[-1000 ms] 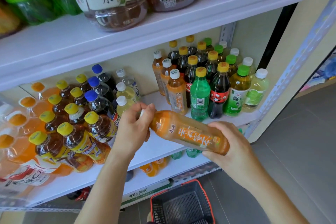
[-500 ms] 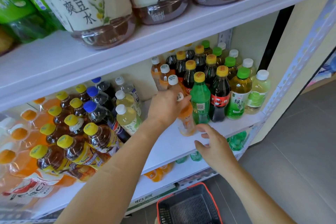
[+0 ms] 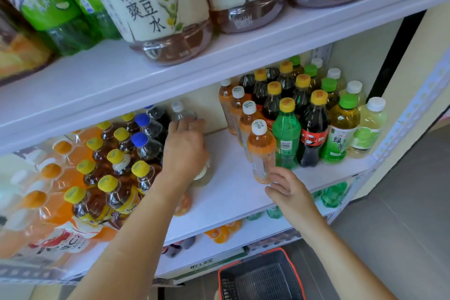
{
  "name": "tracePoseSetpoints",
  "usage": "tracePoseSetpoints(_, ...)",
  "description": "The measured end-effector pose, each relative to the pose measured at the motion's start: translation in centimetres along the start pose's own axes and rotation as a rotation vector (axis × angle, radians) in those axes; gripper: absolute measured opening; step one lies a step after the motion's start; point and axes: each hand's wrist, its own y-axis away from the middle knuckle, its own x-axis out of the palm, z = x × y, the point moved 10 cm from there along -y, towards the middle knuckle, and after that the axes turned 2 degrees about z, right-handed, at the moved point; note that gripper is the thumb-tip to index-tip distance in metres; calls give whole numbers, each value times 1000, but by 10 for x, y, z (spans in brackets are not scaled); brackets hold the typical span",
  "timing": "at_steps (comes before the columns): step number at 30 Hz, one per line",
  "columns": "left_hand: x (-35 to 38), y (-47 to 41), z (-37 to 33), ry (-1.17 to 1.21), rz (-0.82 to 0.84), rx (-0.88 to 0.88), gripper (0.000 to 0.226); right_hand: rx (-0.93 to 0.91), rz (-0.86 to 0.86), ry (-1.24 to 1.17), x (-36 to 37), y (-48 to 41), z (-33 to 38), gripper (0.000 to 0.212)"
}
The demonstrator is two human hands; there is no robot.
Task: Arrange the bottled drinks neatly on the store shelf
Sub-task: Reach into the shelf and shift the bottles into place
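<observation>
While the orange tea bottle (image 3: 261,151) stands fronting its row on the middle shelf (image 3: 231,192), the right hand (image 3: 287,187) sits by its base, fingers loosely spread. The left hand (image 3: 185,151) covers a pale white-capped bottle (image 3: 203,175); I cannot tell its grip. Straightening that row seems next, calling for a gentle push into line.

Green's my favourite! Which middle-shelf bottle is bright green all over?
The bright green plastic bottle with the yellow cap, between the white-capped orange bottle and the dark cola bottle; the green-capped bottle holds yellowish tea.

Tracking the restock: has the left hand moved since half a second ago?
Yes. The left hand went left, off the orange bottle, toward the blue-capped bottles.
</observation>
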Motion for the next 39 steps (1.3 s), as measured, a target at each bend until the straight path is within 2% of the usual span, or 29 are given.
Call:
tracePoseSetpoints(3,41,11,24,-335,334,-19,48,4,4,-17,16,5,0,37)
tracePoseSetpoints(6,44,18,28,-314,353,-18,43,10,66,2,37,10,0,35)
tracePoseSetpoints(9,37,24,26,-48,360,-32,30,35,94,-7,46,14,-2,34)
tracePoseSetpoints(12,24,44,5,72,377,60,26,81,130,-72,53,20,-3,33)
tracePoseSetpoints(14,-4,51,-9,168,242,90,21,110,173,-132,55,25,-1,35)
tracePoseSetpoints(17,-62,55,-18,381,-30,34,10,199,357,-373,63,41,3,60)
tracePoseSetpoints(20,-84,59,-9,731,-98,-162,24,152,528,-630,60,62,27,64)
tracePoseSetpoints(22,-84,63,-3,958,-110,-278,33,94,535,-605,52,73,43,60)
tracePoseSetpoints(25,-69,73,-2,1251,-43,-404,39,67,500,-545,40,84,52,61)
tracePoseSetpoints(29,-50,86,-9,1428,32,-435,52,65,436,-494,29,98,58,62)
tracePoseSetpoints(32,-49,94,-17,1454,79,-376,40,119,438,-519,28,108,56,62)
tracePoseSetpoints(34,-56,98,-27,1425,113,-261,32,182,425,-549,26,113,50,60)
tracePoseSetpoints(37,-71,105,-41,1392,195,-68,26,286,409,-582,23,126,43,45)
tracePoseSetpoints(39,-81,107,-42,1381,177,4,22,306,415,-608,23,122,46,43)
